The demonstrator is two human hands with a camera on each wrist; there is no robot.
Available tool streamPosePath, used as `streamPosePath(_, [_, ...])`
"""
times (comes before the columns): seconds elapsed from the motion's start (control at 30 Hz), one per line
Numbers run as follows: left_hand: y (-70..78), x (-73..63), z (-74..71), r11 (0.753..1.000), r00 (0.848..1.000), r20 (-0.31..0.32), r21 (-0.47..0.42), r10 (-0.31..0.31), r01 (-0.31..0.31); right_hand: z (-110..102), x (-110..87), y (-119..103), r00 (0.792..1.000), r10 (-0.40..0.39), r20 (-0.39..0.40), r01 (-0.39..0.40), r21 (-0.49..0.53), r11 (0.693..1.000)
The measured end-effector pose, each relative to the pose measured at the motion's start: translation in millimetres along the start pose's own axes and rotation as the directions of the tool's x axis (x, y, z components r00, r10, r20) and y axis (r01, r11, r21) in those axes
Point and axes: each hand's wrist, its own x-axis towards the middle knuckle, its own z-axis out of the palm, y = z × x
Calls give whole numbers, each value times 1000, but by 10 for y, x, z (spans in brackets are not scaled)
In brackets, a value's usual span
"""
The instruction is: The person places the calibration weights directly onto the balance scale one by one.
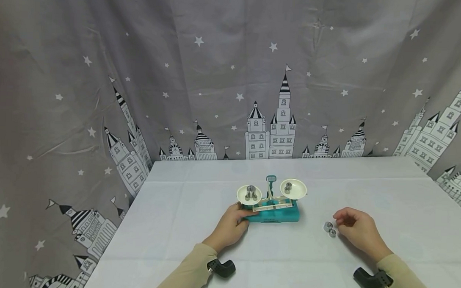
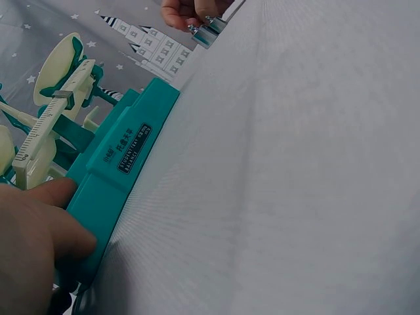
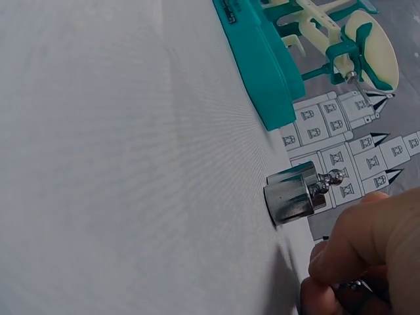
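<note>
Gripping left end of scale (image 1: pixel 276 216) with left hand (image 1: pixel 227 229), pinching metal weight (image 3: pixel 356 287) in curled right hand (image 1: pixel 360 231) beside two standing weights (image 3: pixel 289 198) on table (image 1: pixel 287 264); probably dense, rigid, slick, so take by knob (image 3: pixel 335 176).

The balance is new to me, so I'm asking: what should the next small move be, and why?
Probably carry the shiny piece that the right hand seems to pinch to the right pan: it looks higher and holds fewer weights than the left pan, and the left hand already grips the base.
</note>
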Motion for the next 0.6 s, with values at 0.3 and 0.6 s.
streamPosePath(0.3, [11,2,1,1000,1000,0,-1,-19,19,-7,14,-12,1000,10,21,-11,8,1000])
streamPosePath(0.6, [3,1,-1,1000,1000,2,-2,1,-1,-9,6,-22,999,-7,-47,7,14,1000])
